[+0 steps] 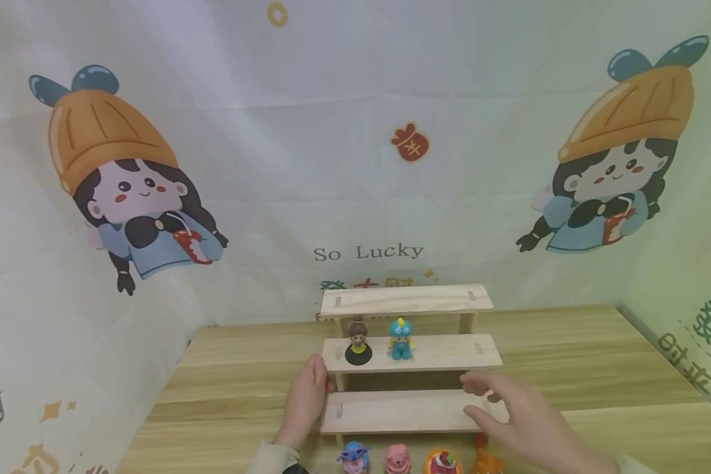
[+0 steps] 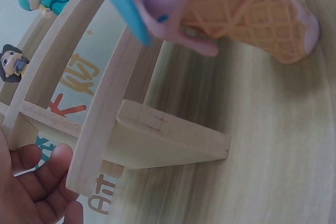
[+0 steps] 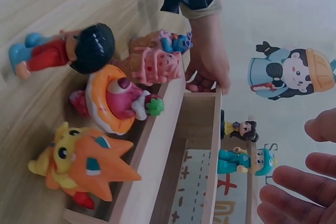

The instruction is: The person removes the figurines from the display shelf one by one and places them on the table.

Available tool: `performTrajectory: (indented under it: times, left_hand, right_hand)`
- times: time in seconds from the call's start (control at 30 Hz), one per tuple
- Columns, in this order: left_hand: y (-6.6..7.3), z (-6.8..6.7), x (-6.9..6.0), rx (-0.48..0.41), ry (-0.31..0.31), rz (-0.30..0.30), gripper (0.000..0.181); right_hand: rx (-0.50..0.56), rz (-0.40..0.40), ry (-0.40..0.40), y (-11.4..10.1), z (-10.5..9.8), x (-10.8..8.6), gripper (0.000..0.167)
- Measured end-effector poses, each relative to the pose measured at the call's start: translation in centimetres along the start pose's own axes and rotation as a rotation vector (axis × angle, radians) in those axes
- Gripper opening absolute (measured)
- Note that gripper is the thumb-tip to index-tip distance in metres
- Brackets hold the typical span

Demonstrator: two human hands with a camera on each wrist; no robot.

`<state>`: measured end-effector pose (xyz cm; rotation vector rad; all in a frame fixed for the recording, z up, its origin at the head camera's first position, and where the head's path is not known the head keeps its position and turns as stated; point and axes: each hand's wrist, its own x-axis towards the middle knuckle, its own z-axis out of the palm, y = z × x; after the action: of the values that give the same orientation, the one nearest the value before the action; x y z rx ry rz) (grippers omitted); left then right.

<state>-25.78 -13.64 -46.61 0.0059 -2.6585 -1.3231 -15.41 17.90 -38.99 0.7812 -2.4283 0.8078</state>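
A three-step wooden display shelf (image 1: 405, 411) stands on the table. At its left end my left hand (image 1: 305, 398) grips the edge, fingers curled in against the wood. My right hand (image 1: 518, 411) hovers by the right end of the lowest step, fingers spread and holding nothing. On the middle step stand a brown-haired figurine (image 1: 358, 341) with a black base and a teal figurine (image 1: 400, 340). The lowest and top steps bear no figurines.
Before the shelf stand a blue figurine (image 1: 354, 457) with sunglasses, a pink ice-cream-cone figurine (image 3: 154, 65), a figurine in an orange ring (image 3: 118, 100) and a spiky orange figurine (image 3: 86, 161). Nearer is a black-haired figurine (image 3: 68, 53). A printed cloth (image 1: 308, 164) hangs behind.
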Motion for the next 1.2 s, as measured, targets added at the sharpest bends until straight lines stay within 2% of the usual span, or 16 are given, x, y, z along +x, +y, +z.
performTrajectory:
  times: [0.2,0.47,0.6,0.77,0.87,1.2]
  left_hand:
    - [0.0,0.0,0.0,-0.004,0.001,0.002,0.036]
    - [-0.1,0.1,0.0,0.003,0.006,0.010,0.035]
    - [-0.1,0.1,0.1,0.005,0.009,0.018,0.035]
    - [-0.2,0.1,0.0,0.006,0.001,0.008,0.035]
    - [-0.2,0.1,-0.2,0.004,-0.003,-0.002,0.035]
    - [0.1,0.0,-0.1,0.015,0.014,0.010,0.035]
  right_hand:
    - [0.021,0.035,0.020,0.3,0.2,1.6,0.033]
    - [0.058,0.060,0.004,0.6,0.6,3.4,0.034]
    - [0.080,0.120,-0.032,0.8,0.7,4.3,0.036]
    - [0.043,0.203,-0.103,0.9,1.1,5.5,0.041]
    - [0.031,0.194,-0.119,1.1,1.4,6.3,0.045]
    - [0.057,0.177,-0.094,1.6,3.0,9.0,0.053]
